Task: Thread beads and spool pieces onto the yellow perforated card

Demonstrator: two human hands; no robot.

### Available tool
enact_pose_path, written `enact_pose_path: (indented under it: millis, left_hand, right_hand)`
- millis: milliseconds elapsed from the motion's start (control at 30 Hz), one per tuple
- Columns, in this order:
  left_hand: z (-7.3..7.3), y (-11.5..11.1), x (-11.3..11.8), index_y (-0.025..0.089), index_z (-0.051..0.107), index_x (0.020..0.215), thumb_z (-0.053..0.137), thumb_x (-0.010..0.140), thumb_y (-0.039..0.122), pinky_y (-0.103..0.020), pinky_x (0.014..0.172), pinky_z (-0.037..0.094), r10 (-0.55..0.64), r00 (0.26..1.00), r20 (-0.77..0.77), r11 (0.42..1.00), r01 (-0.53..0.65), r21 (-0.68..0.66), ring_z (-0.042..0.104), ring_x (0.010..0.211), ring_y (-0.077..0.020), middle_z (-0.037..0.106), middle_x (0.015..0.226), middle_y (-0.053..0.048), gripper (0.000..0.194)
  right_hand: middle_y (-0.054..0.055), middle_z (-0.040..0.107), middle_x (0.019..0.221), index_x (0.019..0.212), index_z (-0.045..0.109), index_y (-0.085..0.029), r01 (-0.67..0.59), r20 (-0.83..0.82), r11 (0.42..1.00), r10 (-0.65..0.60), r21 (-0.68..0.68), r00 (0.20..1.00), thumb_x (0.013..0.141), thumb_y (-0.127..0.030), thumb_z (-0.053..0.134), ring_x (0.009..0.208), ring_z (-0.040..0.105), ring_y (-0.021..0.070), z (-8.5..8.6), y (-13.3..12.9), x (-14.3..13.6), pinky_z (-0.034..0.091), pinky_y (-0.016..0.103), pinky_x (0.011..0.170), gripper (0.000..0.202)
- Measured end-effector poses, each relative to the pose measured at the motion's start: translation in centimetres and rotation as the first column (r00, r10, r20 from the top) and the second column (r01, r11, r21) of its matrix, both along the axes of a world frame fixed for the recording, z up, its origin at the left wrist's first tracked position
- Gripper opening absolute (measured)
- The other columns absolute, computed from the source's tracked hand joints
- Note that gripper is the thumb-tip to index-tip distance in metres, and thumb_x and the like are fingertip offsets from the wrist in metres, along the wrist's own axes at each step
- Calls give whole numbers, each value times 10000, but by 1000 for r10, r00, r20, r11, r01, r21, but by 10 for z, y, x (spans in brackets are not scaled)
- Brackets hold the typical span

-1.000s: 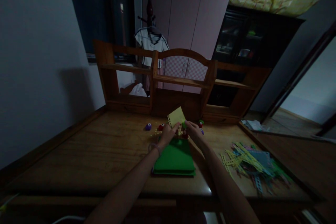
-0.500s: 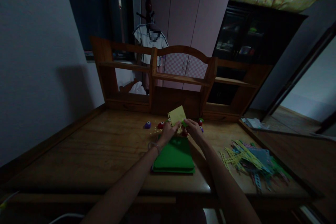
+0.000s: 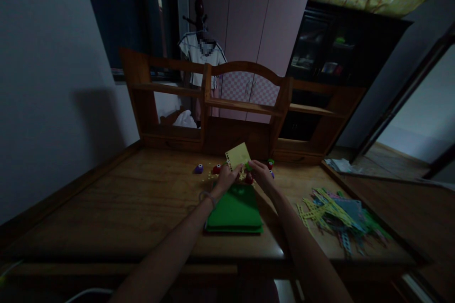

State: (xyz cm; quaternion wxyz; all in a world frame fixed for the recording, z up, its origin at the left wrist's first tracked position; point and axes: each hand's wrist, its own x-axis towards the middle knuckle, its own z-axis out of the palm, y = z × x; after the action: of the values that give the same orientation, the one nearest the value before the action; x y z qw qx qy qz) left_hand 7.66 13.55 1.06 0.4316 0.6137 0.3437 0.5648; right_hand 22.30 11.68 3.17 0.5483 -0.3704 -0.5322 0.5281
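My left hand (image 3: 226, 178) pinches the lower edge of a yellow sheet of paper (image 3: 237, 154), which has a row of punched holes along its left edge. In my right hand (image 3: 261, 173) is a small green craft punch (image 3: 248, 166), at the sheet's lower right corner. Whether its jaw is on the paper I cannot tell. Below both hands lies a stack of green sheets (image 3: 234, 213). A red punch (image 3: 250, 179) sits between the hands, just beyond the stack. Small yellow paper bits are scattered around it.
A purple punch (image 3: 199, 169) and another red punch (image 3: 216, 169) stand left of my hands; more punches (image 3: 270, 164) are behind the right one. A heap of punched paper strips (image 3: 334, 218) lies at right. A wooden shelf unit (image 3: 241, 132) borders the desk's back.
The green punch and my right fingers have shifted slightly against the yellow paper's lower right corner. Both hands keep their hold, and the view has moved a little.
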Motion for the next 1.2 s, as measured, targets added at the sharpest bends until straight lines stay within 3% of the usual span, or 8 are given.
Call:
enact_pose_path:
  millis: [367,567,800,1067,1200]
  left_hand:
    - [7,-7,0,127,683,859,609,752,324,-326,783,495,-4,1000,24,998,5,-64,643,848,-239,702,780,-91,237]
    - [3,-6,4,118,662,955,623,739,347,-324,748,511,-60,996,61,996,64,-67,649,798,-225,691,914,-107,317]
    - [3,-7,5,95,615,1059,626,742,365,-332,823,495,-87,978,187,995,96,-39,617,947,-235,639,1075,-138,417]
    - [1,-1,2,139,628,1034,613,757,360,-354,906,452,-25,983,184,1000,28,-10,597,1004,-229,646,1071,-110,355]
    - [0,2,-1,136,643,995,627,746,374,-345,879,463,88,976,198,993,-70,-97,608,981,-233,660,1034,-113,345]
  right_hand:
    - [-3,563,648,703,598,-193,100,48,994,-102,37,994,671,-479,660,531,468,118,3,-4,0,311,244,477,294]
    - [-26,514,626,674,573,-193,121,15,988,-123,94,992,685,-447,654,532,432,97,-1,-3,-1,299,226,483,267]
    - [-26,505,594,656,558,-199,98,-4,994,-98,51,995,657,-458,672,492,406,97,0,-5,-3,295,237,460,283]
    - [-41,495,552,690,572,-208,58,45,998,-59,9,997,681,-486,653,440,409,90,-3,-2,-4,283,231,425,290]
    - [-32,516,557,706,578,-197,38,59,999,-37,-13,998,683,-493,656,423,409,84,-6,1,-8,258,217,400,307]
